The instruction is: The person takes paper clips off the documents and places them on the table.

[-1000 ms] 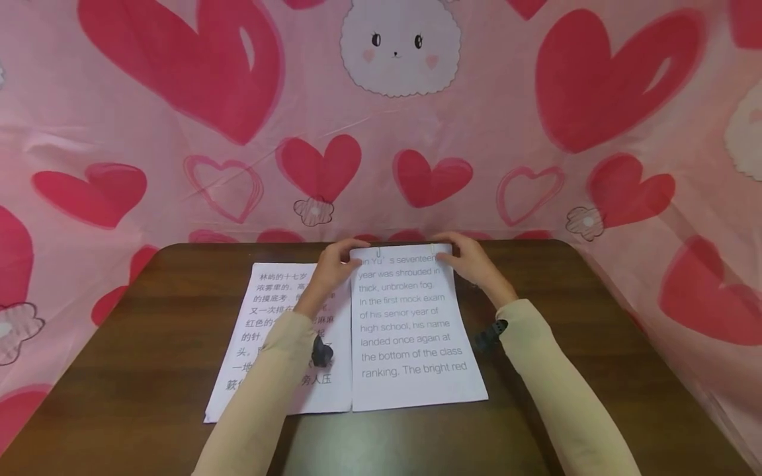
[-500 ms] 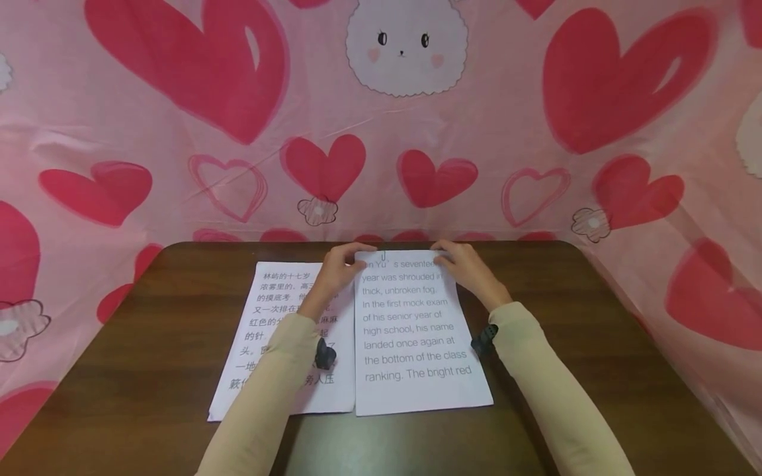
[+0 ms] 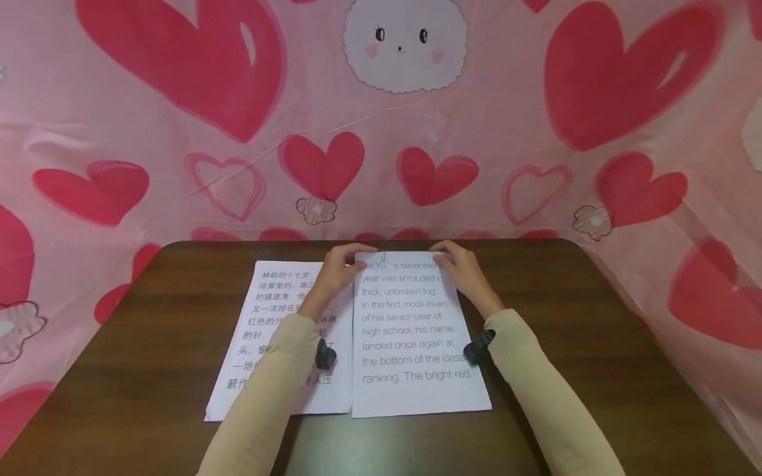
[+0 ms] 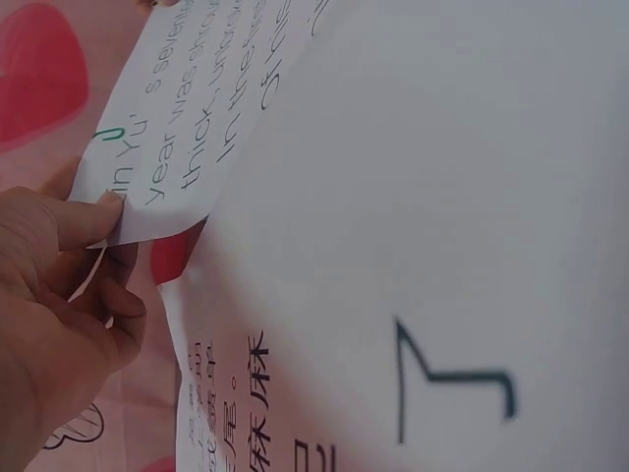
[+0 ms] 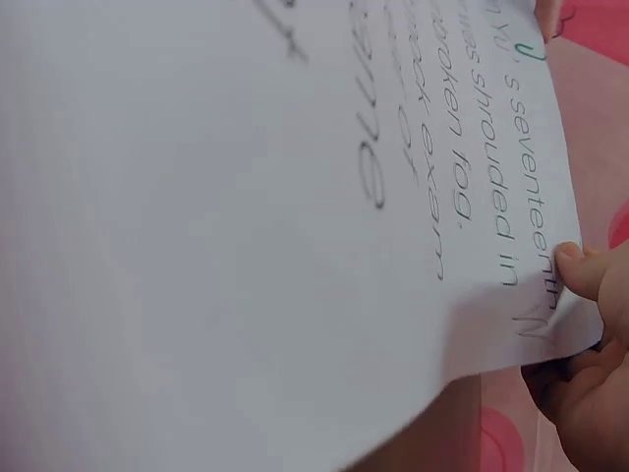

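A white sheet printed in English (image 3: 405,330) is held by its top corners in the head view. My left hand (image 3: 336,274) pinches the top left corner, thumb on the printed face. At the top right corner, my right hand (image 3: 467,271) pinches the paper the same way. A green paper clip (image 4: 110,134) sits on the top edge between the hands. Near the right thumb, the right wrist view shows a pale clip-like outline (image 5: 531,326). Left of the English sheet lies a sheet printed in Chinese (image 3: 262,330), partly hidden under my left forearm.
Both sheets are over a dark brown wooden table (image 3: 149,344) with rounded far corners. Behind it hangs a pink cloth (image 3: 369,112) with red hearts. A dark wrist camera (image 3: 325,355) is on the left wrist and another wrist camera (image 3: 479,347) on the right.
The English sheet has shifted slightly toward me, with both hands still pinching its top corners. A clip seen at its top right a second ago no longer shows in the head view.
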`<state>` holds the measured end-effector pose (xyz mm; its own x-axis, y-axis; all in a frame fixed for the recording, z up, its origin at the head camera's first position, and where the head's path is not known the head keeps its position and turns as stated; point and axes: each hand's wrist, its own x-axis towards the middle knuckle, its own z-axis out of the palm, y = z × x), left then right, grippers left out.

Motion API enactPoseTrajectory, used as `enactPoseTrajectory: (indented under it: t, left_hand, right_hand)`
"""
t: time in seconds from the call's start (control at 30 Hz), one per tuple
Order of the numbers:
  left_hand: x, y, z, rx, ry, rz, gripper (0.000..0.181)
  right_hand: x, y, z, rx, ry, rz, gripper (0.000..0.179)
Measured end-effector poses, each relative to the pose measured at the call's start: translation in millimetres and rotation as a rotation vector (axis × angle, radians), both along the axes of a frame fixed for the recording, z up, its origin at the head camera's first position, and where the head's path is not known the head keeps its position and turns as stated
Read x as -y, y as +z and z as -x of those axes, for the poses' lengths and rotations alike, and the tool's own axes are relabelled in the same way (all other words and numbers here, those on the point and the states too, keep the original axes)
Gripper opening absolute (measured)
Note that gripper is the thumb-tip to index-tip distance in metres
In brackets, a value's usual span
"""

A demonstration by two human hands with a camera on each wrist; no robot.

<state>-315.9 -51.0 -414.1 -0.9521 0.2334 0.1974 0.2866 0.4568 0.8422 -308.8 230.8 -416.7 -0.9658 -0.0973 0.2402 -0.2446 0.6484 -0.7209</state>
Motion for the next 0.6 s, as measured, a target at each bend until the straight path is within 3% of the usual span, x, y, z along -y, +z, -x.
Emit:
enactPoseTrajectory:
  t: [0.17, 0.27, 0.47, 0.6]
  left_hand:
    - [-1.3, -0.6, -2.0, -0.007, -0.007, 0.009, 0.035]
    - [-1.8, -0.4, -3.7, -0.013, -0.014, 0.010, 0.035]
    - [-1.0, -1.5, -6.2, -0.012, -0.010, 0.002, 0.035]
    - [1.2, -2.6, -6.2, -0.001, 0.014, 0.000, 0.035]
  right_hand:
    - [2, -1.9, -0.8, 0.021, -0.065, 0.083, 0.023]
    - [4, -3.2, -0.2, 0.025, -0.113, 0.184, 0.024]
    - [7, -4.3, 1.9, -0.053, -0.292, 0.395, 0.027]
    - [-6, -5.3, 2.0, -0.114, -0.326, 0.488, 0.027]
